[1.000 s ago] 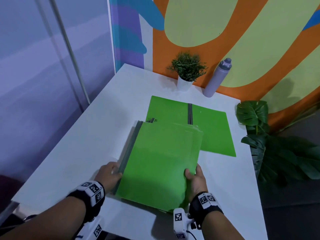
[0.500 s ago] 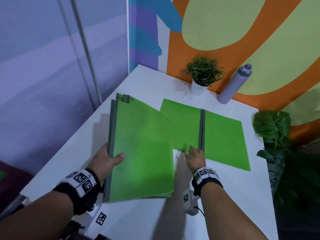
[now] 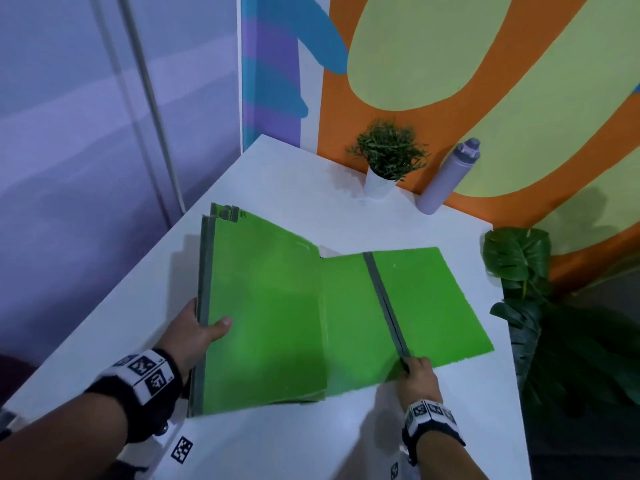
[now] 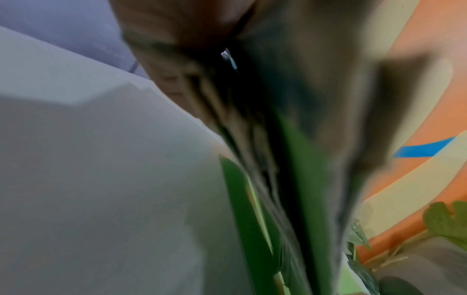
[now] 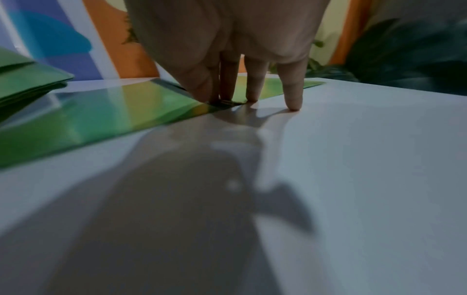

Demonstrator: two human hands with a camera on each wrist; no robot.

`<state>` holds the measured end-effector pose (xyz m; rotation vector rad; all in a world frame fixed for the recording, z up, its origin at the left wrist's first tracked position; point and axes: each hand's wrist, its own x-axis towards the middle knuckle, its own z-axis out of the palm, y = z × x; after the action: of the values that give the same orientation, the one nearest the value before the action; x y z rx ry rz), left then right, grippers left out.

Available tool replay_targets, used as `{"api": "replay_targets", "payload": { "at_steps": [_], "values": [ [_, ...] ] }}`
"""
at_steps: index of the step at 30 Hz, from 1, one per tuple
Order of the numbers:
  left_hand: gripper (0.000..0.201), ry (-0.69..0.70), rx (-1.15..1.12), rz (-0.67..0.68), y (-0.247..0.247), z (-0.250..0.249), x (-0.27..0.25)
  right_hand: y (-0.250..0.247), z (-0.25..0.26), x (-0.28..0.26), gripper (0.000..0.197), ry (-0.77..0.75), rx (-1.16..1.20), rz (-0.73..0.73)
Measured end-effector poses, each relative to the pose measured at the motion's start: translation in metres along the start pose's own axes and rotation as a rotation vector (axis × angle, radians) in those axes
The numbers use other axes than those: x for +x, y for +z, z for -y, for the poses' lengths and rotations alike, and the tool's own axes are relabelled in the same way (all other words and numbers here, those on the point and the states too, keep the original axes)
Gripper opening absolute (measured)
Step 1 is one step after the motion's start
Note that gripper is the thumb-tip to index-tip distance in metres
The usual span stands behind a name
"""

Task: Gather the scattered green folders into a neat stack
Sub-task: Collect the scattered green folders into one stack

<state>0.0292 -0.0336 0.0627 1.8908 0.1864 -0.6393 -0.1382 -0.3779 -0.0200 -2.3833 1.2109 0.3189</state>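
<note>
Left hand (image 3: pixel 194 332) grips folder stack (image 3: pixel 263 317); right hand (image 3: pixel 417 374) fingertips pinch one open folder (image 3: pixel 429 299).

Glossy plastic-looking folders (image 3: pixel 270 306), smooth matt table (image 3: pixel 284 441)

Stack of green folders (image 3: pixel 266 313), grey spines along its left edge, several spine ends fanned unevenly at the far corner, raised off the white table on the left side. Its right edge overlaps two more green folders (image 3: pixel 426 303) lying flat side by side on the table, grey spines meeting in the middle, angled toward the near right.
</note>
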Motion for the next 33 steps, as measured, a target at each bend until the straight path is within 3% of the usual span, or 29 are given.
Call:
{"api": "replay_targets", "payload": {
  "at_steps": [3, 6, 10, 13, 15, 17, 20, 26, 31, 33],
  "values": [
    [0.072, -0.065, 0.038, 0.054, 0.007, 0.004, 0.001, -0.002, -0.02, -0.026, 0.023, 0.287, 0.066, -0.118],
    [0.086, -0.115, 0.139, 0.095, 0.012, 0.014, 0.001, -0.006, -0.034, -0.041, 0.043, 0.55, 0.292, -0.182],
    [0.094, -0.174, 0.213, 0.086, 0.015, 0.024, -0.001, -0.017, -0.038, -0.035, 0.065, 0.625, 0.711, -0.153],
    [0.097, -0.216, 0.258, 0.081, 0.015, 0.028, -0.001, -0.026, -0.03, -0.027, 0.046, 0.629, 0.853, -0.085],
    [0.099, -0.236, 0.316, 0.076, 0.013, 0.031, 0.002, -0.034, -0.019, -0.026, 0.03, 0.548, 0.784, -0.11],
    [0.099, -0.261, 0.337, 0.063, 0.013, 0.032, 0.003, -0.047, -0.004, -0.022, 0.015, 0.371, 0.779, -0.319],
    [0.093, -0.287, 0.32, 0.034, 0.016, 0.031, 0.004, -0.072, 0.021, -0.016, 0.014, 0.123, 0.835, -0.617],
    [0.07, -0.35, 0.159, 0.013, 0.02, 0.025, 0.011, -0.142, 0.079, -0.037, 0.007, -0.283, 0.887, -0.929],
    [0.058, -0.412, 0.018, 0.065, 0.024, 0.024, 0.01, -0.154, 0.108, -0.066, 0.01, -0.63, 0.889, -1.089],
    [0.063, -0.43, -0.03, 0.088, 0.024, 0.024, 0.01, -0.145, 0.122, -0.074, 0.016, -0.766, 0.86, -0.993]
  ]
}}
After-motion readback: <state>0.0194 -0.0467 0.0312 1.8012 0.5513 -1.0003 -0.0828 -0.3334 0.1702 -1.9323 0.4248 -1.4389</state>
